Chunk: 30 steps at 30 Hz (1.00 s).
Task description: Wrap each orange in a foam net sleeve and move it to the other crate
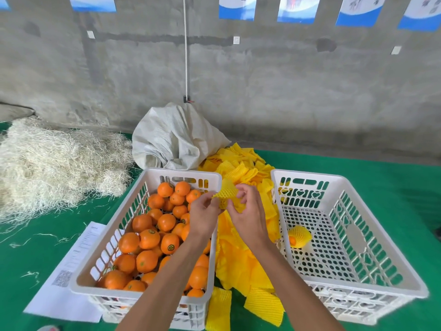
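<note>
Both my hands hold one yellow foam net sleeve (228,192) above the right rim of the left crate. My left hand (205,215) pinches its left edge and my right hand (248,212) pinches its right side. No orange shows inside the sleeve. The left white crate (181,173) is full of bare oranges (149,238). The right white crate (307,176) holds one orange wrapped in a yellow sleeve (298,237) near its left wall. A pile of loose yellow sleeves (241,261) lies between the two crates.
A white woven sack (174,137) slumps behind the crates by the concrete wall. A heap of pale straw-like fibre (55,161) covers the far left of the green table. A printed paper sheet (78,259) lies under the left crate's left side.
</note>
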### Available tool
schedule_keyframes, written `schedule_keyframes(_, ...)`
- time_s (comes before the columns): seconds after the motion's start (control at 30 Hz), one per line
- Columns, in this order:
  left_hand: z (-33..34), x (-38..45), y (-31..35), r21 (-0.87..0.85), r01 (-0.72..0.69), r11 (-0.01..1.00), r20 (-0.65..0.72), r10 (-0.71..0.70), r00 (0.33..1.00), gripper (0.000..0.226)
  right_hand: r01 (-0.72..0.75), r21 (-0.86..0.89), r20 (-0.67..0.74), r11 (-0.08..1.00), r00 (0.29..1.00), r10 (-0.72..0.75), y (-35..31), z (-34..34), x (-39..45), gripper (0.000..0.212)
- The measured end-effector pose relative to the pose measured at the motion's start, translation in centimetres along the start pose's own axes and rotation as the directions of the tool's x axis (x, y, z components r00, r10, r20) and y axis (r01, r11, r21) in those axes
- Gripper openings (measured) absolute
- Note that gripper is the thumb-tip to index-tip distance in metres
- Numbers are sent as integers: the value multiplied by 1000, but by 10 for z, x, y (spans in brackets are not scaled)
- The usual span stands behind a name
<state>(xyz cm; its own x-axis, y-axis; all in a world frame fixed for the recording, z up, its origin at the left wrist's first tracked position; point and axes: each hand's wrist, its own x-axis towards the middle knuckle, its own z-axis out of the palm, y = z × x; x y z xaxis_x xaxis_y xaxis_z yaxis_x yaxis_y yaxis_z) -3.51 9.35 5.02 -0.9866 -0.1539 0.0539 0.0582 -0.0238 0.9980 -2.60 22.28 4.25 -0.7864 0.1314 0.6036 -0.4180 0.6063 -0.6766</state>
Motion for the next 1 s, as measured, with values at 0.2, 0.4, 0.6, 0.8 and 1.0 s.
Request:
schedule_keyframes(0.2,-6,-3,-10,8,-27,1000,25,26,999,26,-29,-90,15,995,999,30,-3,-2,0,26)
schedule_keyframes(0.4,-16,-3,-29,81,31,996,-13,-30,999,15,-707,676,418,209,601,681,-15,-4,9,22)
schedule_keyframes(0.6,-39,18,-24,-426,636,643,262,-585,767,21,-789,607,639,-95,414,649,-6,-5,4,25)
schedule_keyframes(0.8,-49,13,-25,-333,767,548,565,-535,627,22,-859,512,658,-26,372,655,-1,1,5,23)
schedule_keyframes(1.0,-61,28,-50,-19,493,870,254,-472,844,23,-792,601,503,108,480,718,10,6,12,30)
